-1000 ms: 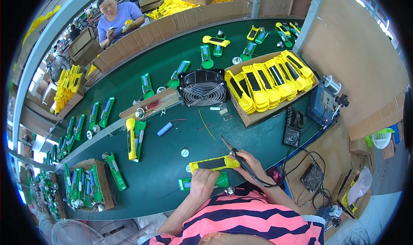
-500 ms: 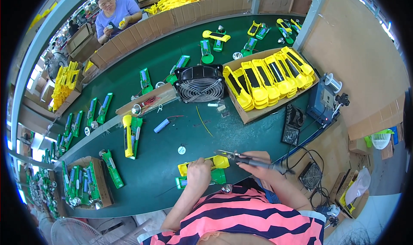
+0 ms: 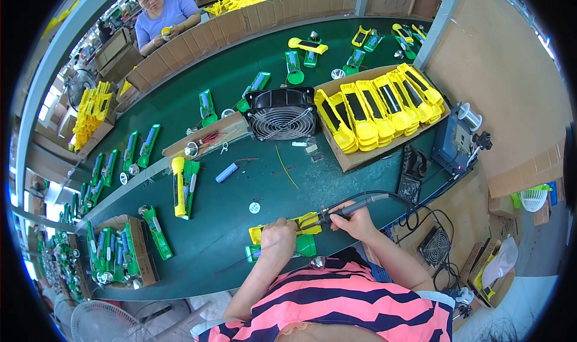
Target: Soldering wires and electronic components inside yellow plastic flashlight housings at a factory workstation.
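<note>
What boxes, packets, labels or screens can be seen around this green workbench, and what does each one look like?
Open cardboard box, right of the black fan: brown, shallow, filled with yellow housings.
Long cardboard tray, left of the fan: brown, flat, holding small parts.
Cardboard box, bench's near left: brown, holding green parts.
Blue unit, right bench edge: boxy, no screen readable.
No labels or signs are clear enough to tell.

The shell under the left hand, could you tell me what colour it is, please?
Yellow; the shell lies over a green part, best seen in the head view.
</note>
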`<state>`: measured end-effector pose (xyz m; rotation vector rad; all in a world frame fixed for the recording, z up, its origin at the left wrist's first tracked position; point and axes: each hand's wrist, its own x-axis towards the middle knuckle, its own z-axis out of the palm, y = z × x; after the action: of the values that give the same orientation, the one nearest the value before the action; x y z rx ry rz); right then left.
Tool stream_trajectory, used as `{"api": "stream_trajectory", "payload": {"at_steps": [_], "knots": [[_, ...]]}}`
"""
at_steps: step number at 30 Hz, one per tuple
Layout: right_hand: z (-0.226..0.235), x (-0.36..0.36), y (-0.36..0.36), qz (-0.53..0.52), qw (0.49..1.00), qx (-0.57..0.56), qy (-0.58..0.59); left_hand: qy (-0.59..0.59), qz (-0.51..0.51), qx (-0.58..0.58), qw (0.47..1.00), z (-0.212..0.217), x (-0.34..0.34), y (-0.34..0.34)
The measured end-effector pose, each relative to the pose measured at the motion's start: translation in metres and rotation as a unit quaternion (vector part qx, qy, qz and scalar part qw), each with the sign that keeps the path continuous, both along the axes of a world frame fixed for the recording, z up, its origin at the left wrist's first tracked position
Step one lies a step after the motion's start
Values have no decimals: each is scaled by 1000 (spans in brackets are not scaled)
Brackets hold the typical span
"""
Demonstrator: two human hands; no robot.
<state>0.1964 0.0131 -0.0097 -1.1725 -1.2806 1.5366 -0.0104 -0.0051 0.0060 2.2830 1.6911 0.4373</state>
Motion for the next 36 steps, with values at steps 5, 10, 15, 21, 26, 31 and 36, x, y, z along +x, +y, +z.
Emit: {"api": "stream_trajectory", "payload": {"at_steps": [5, 10, 15, 21, 26, 31, 36], "knots": [[3, -1, -3, -15, 1000, 11, -4, -7, -7, -6, 1000, 1, 0, 1], [8, 0, -6, -31, 999, 21, -16, 16, -13, 0, 1000, -1, 2, 2], [23, 6, -21, -46, 987, 145, -48, 21, -9, 7, 1000, -3, 1, 1], [19, -19, -47, 13, 982, 171, -79, 23, -9, 22, 999, -3, 3, 2], [-5, -25, -49, 120, 959, 187, -178, 18, -4, 8, 1000, 0, 5, 2], [-8, -26, -43, 119, 950, 237, -164, 25, -7, 8, 1000, 1, 4, 1], [-5, -26, -39, 128, 944, 264, -151, -64, -25, -49, 996, 18, -6, -5]]}}
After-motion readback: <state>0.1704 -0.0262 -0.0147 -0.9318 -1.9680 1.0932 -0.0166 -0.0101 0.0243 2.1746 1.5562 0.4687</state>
